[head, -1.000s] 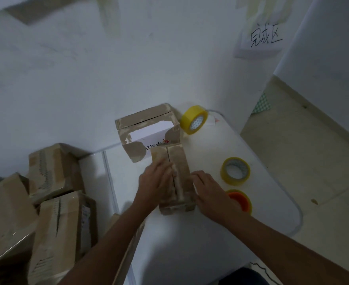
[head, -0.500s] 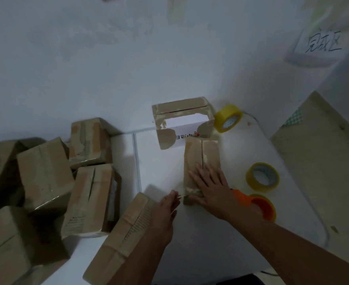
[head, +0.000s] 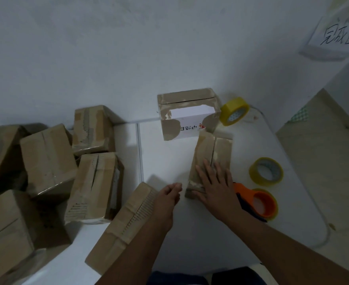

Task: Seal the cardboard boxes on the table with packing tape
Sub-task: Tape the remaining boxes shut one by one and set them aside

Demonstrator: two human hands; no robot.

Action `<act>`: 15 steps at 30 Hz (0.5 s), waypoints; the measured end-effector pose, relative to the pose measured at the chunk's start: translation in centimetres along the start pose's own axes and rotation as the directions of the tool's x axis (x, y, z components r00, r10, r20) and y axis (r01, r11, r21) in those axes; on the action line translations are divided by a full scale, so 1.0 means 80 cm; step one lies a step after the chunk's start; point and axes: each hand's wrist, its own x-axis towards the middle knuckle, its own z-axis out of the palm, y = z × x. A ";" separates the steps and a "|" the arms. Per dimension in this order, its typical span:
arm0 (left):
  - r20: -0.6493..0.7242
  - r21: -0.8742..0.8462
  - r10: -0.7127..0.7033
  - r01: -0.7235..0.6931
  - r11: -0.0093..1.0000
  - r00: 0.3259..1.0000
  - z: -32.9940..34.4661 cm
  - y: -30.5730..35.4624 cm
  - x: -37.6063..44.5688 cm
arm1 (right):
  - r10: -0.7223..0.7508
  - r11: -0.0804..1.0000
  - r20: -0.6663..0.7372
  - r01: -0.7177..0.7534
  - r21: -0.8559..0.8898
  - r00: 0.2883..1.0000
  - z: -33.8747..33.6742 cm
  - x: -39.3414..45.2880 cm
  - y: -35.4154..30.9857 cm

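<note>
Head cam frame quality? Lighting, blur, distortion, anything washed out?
Head view: dim, bluish, flat light with soft shadows beside the boxes; no glare. Wide-angle bend shows at the table edge. The wall sign is smeared; left hand is slightly soft, right hand on the narrow box is sharper. Yellow tape roll reads clearly.

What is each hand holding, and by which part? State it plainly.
The right hand presses flat on the near end of the small box, gripping nothing. The left hand has its fingertips pinched together; what they hold cannot be told.

Right hand [head: 215,183] flat on box [head: 211,159], fingers spread, left hand [head: 168,195] pinched at its 9 o'clock, tape dispenser [head: 258,202] at 3 o'clock, table [head: 200,233] white
</note>
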 end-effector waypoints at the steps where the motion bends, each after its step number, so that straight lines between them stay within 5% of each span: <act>1: -0.001 0.034 0.031 -0.031 0.999 1.000 0.000 0.000 0.002 | 0.002 1.000 0.004 -0.002 -0.010 1.000 0.000 0.000 0.000; 7: -0.016 0.199 0.174 -0.168 0.965 0.985 0.002 -0.008 0.010 | 0.000 0.999 0.004 0.000 -0.037 1.000 0.001 -0.002 -0.003; 15: 0.041 0.224 0.181 -0.185 0.957 0.983 0.008 -0.012 0.027 | -0.007 1.000 -0.014 0.007 -0.014 1.000 0.002 0.000 0.000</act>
